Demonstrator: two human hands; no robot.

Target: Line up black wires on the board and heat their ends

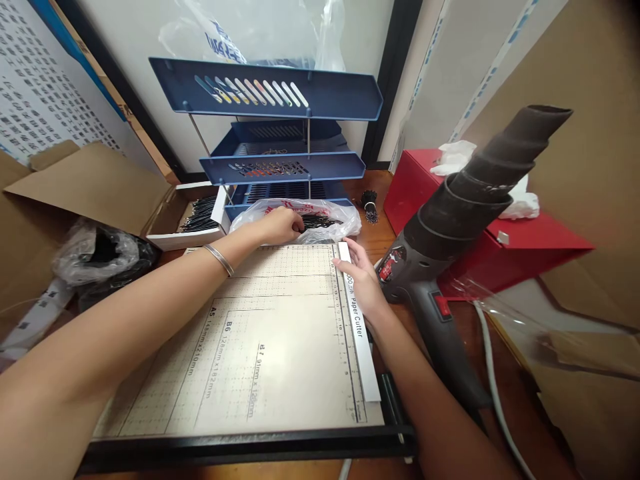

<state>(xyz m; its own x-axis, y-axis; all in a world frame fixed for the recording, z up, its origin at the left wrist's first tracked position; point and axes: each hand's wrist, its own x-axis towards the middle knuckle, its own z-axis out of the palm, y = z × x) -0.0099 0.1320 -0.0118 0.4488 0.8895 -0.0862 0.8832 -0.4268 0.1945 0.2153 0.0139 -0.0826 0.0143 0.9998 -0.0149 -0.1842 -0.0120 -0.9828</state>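
Observation:
My left hand reaches across the board to a clear plastic bag of thin black wires. Its fingers are curled together at the wires, and the fingertips are partly hidden. My right hand rests at the far right edge of the paper cutter. Its thumb lies across the white strip printed "Paper Cutter", and the fingers extend beyond the strip, apart from the thumb. Printed size lines and a ruler scale cover the cream board. Nothing is visible between my right thumb and fingers.
A blue tiered tray rack stands behind the bag. To its left is a white box of black wires. A tied wire bundle lies right of the bag. A heat gun stands before a red box. Cardboard boxes flank both sides.

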